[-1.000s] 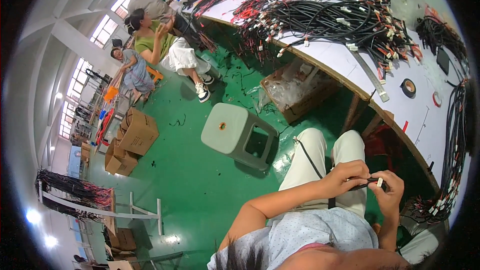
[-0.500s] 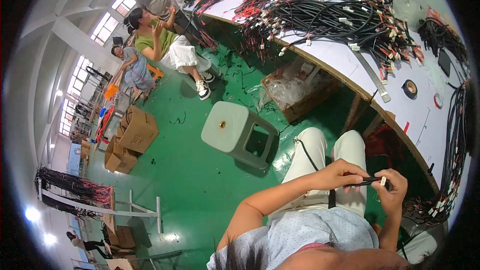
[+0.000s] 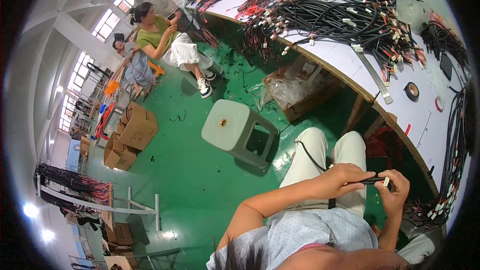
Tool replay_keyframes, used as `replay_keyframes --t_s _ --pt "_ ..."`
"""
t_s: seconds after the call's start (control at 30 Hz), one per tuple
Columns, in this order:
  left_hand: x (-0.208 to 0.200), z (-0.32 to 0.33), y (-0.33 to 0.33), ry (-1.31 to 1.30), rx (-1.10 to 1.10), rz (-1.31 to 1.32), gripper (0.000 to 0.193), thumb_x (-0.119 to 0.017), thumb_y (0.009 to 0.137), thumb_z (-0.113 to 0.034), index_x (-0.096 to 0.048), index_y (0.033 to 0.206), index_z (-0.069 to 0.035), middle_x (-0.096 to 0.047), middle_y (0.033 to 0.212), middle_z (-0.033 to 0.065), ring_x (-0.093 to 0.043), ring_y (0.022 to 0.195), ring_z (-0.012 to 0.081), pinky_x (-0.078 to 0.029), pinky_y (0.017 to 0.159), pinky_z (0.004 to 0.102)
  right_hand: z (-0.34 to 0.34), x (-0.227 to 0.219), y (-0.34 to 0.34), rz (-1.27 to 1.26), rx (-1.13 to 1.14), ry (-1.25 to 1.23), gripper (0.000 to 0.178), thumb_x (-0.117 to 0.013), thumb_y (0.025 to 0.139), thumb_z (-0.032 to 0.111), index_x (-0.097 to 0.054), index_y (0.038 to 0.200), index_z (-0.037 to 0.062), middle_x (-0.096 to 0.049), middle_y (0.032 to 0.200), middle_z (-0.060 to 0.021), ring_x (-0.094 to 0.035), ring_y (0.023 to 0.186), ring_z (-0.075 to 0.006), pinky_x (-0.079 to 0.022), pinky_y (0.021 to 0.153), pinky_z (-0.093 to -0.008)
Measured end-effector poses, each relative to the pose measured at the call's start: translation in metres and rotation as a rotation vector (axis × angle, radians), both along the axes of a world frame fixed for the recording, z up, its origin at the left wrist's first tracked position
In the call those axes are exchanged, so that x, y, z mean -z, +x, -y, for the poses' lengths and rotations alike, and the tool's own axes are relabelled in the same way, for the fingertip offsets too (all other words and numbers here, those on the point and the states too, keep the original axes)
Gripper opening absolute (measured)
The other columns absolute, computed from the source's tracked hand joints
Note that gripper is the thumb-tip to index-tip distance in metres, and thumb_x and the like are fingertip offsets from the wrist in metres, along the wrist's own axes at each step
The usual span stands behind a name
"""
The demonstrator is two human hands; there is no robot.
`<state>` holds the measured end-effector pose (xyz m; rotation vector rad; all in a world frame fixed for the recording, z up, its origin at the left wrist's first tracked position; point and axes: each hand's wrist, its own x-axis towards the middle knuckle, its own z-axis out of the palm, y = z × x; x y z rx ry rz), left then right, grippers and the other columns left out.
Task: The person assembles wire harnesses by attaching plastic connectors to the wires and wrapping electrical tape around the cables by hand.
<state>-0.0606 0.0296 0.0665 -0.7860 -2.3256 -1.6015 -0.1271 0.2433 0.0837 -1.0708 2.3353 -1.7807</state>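
Above my lap, a black cable (image 3: 371, 180) with a small white connector (image 3: 386, 182) at its end is pinched between both hands. My left hand (image 3: 346, 176) grips the cable, thumb and fingers closed around it. Close by on the right, my right hand (image 3: 396, 193) is closed on the connector end, with the white plug showing between thumb and fingers. Part of the cable is hidden inside my left hand. Another stretch of black cable (image 3: 311, 157) runs over my left thigh toward my hands; whether it is the same one I cannot tell.
A worktable (image 3: 345, 67) curves along the right, piled with black wire harnesses (image 3: 325, 17). On it lie a steel ruler (image 3: 375, 77) and black tape (image 3: 411, 91). A grey stool (image 3: 227, 125) and a carton of plastic bags (image 3: 300, 92) stand ahead. Co-workers (image 3: 160, 40) sit and stand far left.
Both hands have shifted slightly right with the cable, and my left fingers have slid closer to the connector end. The seated co-worker in green has lowered their hands.
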Motion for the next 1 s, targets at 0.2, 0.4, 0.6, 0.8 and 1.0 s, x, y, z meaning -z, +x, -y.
replay_keyframes --t_s 0.2,0.4,0.6,0.8,1.0 --pt "0.005 -0.009 0.003 -0.161 -0.218 -0.172 0.043 -0.067 0.083 -0.014 -0.057 0.123 -0.003 -0.065 0.088 0.0133 -0.062 0.073 0.0287 -0.050 0.061 0.0387 -0.001 0.004 0.000 0.041 0.001 -0.017 0.021 -0.069 0.069 0.001 -0.062 0.089 -0.0035 -0.058 0.079 -0.0069 -0.054 0.070 -0.0131 -0.042 0.063 -0.0239" --pt "0.004 -0.010 0.004 -0.143 -0.334 -0.110 0.030 -0.068 0.082 -0.018 -0.061 0.108 -0.005 -0.066 0.085 0.0099 -0.063 0.070 0.0288 -0.049 0.059 0.0375 -0.001 0.008 0.001 0.132 0.019 -0.057 0.025 -0.075 0.067 0.003 -0.063 0.089 -0.0024 -0.062 0.080 -0.0105 -0.058 0.070 -0.0187 -0.044 0.064 -0.0274" --pt "0.005 -0.009 0.002 -0.173 -0.381 -0.186 0.028 -0.070 0.080 -0.018 -0.062 0.104 -0.006 -0.064 0.080 0.0079 -0.063 0.068 0.0267 -0.049 0.057 0.0358 0.003 0.010 0.003 0.125 0.056 0.016 0.024 -0.074 0.067 0.000 -0.063 0.089 -0.0025 -0.061 0.079 -0.0097 -0.057 0.069 -0.0179 -0.044 0.063 -0.0273" --pt "0.006 -0.010 0.002 -0.215 -0.355 -0.261 0.026 -0.070 0.079 -0.014 -0.063 0.103 -0.005 -0.064 0.081 0.0068 -0.063 0.069 0.0242 -0.049 0.056 0.0347 0.001 0.010 0.003 0.153 0.007 -0.072 0.024 -0.074 0.067 0.001 -0.063 0.088 -0.0026 -0.061 0.078 -0.0088 -0.056 0.069 -0.0169 -0.043 0.063 -0.0267" --pt "0.012 -0.019 0.003 -0.085 -0.349 -0.242 0.030 -0.071 0.077 -0.010 -0.061 0.104 -0.001 -0.064 0.083 0.0097 -0.063 0.070 0.0269 -0.051 0.059 0.0351 -0.001 0.013 0.005 0.188 0.043 -0.096 0.023 -0.075 0.069 0.003 -0.063 0.088 -0.0035 -0.060 0.077 -0.0080 -0.055 0.068 -0.0147 -0.042 0.062 -0.0259"
